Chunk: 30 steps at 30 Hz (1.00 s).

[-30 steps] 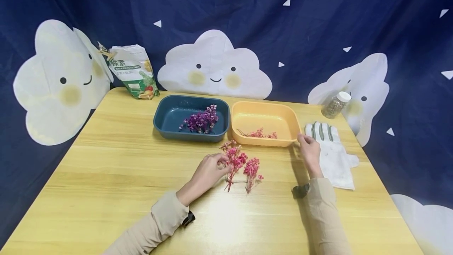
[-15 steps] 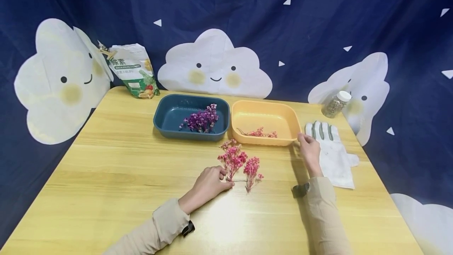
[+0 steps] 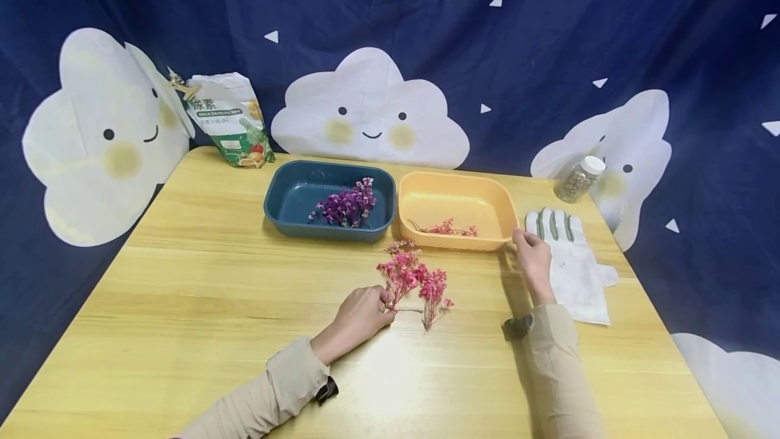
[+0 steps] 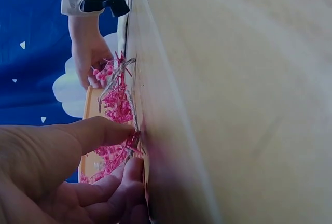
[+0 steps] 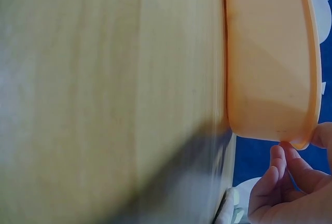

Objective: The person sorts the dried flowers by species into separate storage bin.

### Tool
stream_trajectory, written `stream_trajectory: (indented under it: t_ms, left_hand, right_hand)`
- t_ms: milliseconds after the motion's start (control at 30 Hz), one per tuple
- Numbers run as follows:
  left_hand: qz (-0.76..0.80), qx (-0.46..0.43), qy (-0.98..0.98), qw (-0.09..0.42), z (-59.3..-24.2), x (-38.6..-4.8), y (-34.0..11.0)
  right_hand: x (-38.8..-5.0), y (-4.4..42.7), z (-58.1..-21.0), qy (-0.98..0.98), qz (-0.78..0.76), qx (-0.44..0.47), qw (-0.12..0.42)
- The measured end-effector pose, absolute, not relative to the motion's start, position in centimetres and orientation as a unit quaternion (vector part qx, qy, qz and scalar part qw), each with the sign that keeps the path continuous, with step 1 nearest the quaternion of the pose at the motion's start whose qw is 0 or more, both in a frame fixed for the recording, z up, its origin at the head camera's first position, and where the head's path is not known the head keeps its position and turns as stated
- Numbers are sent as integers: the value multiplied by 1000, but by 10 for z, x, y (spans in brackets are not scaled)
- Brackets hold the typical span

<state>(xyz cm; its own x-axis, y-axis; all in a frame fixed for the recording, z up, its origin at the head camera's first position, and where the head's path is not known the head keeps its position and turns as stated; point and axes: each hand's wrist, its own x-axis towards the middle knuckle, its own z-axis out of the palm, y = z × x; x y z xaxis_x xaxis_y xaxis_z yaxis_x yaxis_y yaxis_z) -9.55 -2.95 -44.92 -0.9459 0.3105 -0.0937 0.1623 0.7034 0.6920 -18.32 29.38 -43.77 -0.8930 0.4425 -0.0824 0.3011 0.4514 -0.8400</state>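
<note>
My left hand [image 3: 358, 315] pinches the stem end of a pink dried flower bunch [image 3: 401, 272] lying on the table. The left wrist view shows its thumb [image 4: 101, 131] and fingertips closing on the stems and a piece of twine [image 4: 131, 109]. Just right of it lies a second pink bunch [image 3: 433, 288], with the twine running between the two. My right hand [image 3: 533, 259] holds the front right corner of a yellow plastic tray [image 3: 453, 243] by its rim, thumb above and fingertips beneath, as the right wrist view shows. Inside that tray are pink sprigs [image 3: 447, 228].
A dark blue tray [image 3: 323, 230] with purple flowers [image 3: 347, 206] stands left of the yellow one. A white work glove [image 3: 569, 266] lies at the right, below a capped jar [image 3: 579, 180]. At the back left stands a clipped bag [image 3: 228, 120].
My left hand has moved down from the flower heads to the stem end and taken hold there. The left bunch has shifted slightly against the other. My right hand stays on the tray rim.
</note>
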Motion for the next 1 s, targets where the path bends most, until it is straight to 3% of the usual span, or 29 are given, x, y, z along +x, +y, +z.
stream_trajectory:
  t_ms: [467,1000]
  left_hand:
    - [383,108,910,116,-451,-92,-34]
    - [405,134,901,77,-436,-84,-38]
  right_hand:
    - [-183,295,-439,-850,473,-220,79]
    - [-183,294,-439,-848,476,-223,66]
